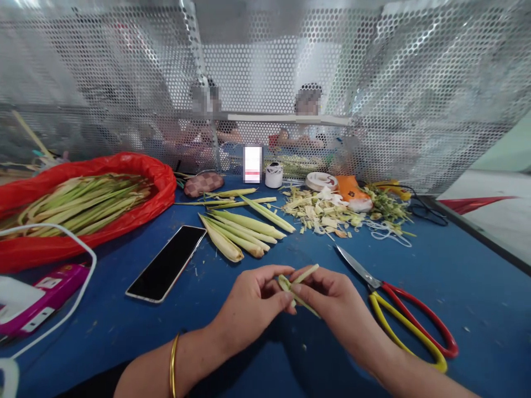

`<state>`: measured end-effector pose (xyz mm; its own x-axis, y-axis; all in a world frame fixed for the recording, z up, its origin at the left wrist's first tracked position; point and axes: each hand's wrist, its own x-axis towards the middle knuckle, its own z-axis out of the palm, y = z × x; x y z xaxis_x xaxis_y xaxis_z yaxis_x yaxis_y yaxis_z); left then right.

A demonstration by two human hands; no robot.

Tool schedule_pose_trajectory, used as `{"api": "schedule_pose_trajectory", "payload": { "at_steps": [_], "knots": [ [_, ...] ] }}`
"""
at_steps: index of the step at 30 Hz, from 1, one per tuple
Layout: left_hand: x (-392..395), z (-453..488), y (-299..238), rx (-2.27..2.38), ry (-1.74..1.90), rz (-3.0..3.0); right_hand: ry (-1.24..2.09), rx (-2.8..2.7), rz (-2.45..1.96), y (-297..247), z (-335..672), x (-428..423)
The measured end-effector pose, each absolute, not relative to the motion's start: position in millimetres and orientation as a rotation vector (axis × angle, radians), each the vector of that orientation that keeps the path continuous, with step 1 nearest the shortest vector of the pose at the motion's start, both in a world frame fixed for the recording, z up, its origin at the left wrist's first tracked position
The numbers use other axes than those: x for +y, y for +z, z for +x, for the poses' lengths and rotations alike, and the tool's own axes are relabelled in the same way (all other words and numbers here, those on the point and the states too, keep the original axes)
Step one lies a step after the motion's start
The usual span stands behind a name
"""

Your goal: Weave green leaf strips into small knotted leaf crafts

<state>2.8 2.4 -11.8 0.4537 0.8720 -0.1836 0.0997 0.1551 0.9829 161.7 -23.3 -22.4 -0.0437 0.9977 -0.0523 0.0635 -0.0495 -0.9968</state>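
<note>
Both my hands meet at the table's near middle over a short pale green stalk piece [305, 274]. My left hand [253, 304], with a gold bangle on its wrist, pinches the stalk's left end. My right hand [332, 301] grips the same piece, fingers curled round it. Beyond my hands lies a small pile of trimmed green stalks [240, 229] on the blue table [456, 287]. Scissors [398, 309] with red and yellow handles lie shut just right of my right hand.
A red plastic bag [157, 188] full of long stalks sits at left. A black phone [168, 262] lies face up, and a pink device [45, 296] with a white cable nearby. Peel scraps [327, 210], tape rolls and an orange object lie behind. Perforated metal screen [124, 83] surrounds; people sit beyond.
</note>
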Motion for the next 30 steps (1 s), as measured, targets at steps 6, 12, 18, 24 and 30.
{"api": "schedule_pose_trajectory", "payload": {
  "at_steps": [6, 12, 18, 24, 30],
  "knots": [
    [0.2, 4.9, -14.9, 0.987, 0.729, 1.050, 1.044, -1.275, -1.246, -25.7, 158.8, -25.6],
    [0.0, 7.7, -16.5, 1.014, 0.780, 0.958, 1.048, -1.327, -1.285, -27.0, 160.2, -25.1],
    [3.6, 3.0, -13.6, 1.000, 0.717, 1.037, 1.256, -1.191, -1.259, -25.4, 159.9, -22.5],
    [6.8, 0.8, -12.9, 1.068, 0.824, 0.816, 0.713, -1.630, -1.329, -33.0, 170.4, -23.2],
    [6.2, 1.6, -13.1, 1.078, 0.839, 0.789, -0.347, -2.179, -1.024, -19.0, 177.7, -25.2]
  ]
}}
